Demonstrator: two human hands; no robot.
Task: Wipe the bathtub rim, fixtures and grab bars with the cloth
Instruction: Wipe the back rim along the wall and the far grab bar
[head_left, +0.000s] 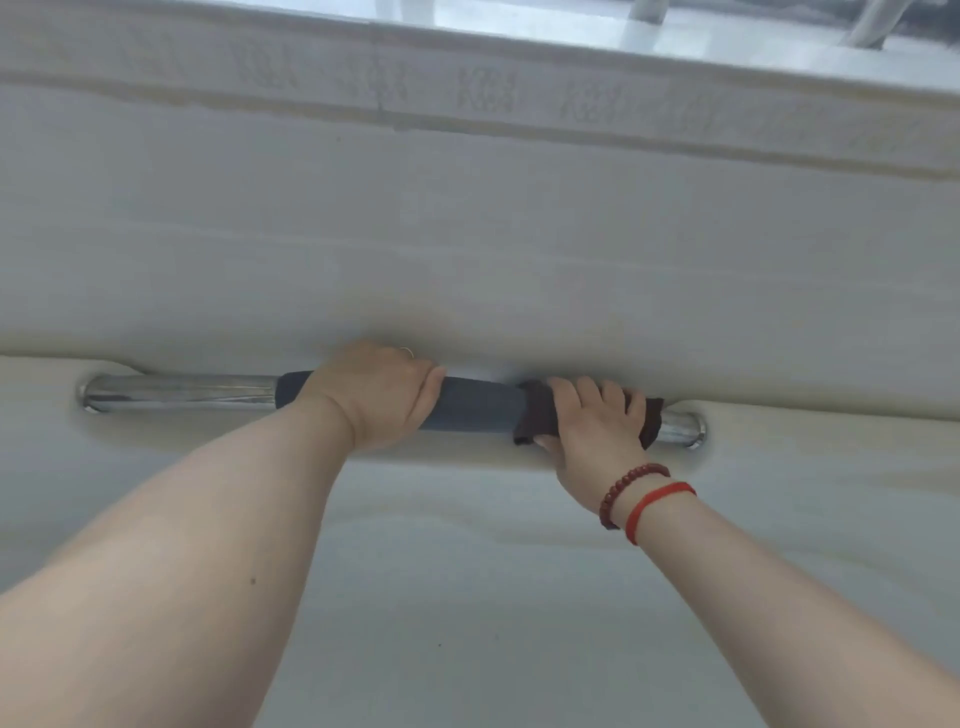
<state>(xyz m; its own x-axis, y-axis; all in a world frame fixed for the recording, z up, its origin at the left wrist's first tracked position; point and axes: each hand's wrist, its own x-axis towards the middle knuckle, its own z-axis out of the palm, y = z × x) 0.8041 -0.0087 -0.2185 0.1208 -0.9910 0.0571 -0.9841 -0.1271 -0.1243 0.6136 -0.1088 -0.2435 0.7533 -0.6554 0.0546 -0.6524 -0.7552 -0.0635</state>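
Grab bar (182, 393) wiping under way: right hand (597, 431) curls fingers round the cloth (535, 410) near the bar's right end; left hand (374, 395) grips the padded middle. Rim and fixtures: state not shown.

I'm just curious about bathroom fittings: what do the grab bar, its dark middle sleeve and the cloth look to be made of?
The grab bar looks like polished chromed metal: its bare ends mirror the light in bright streaks. The dark sleeve around its middle looks like matte grey rubber or foam, without shine; which one is unclear. The cloth, gripped by the right hand, looks like soft dark brown fabric, folding limply over the bar.
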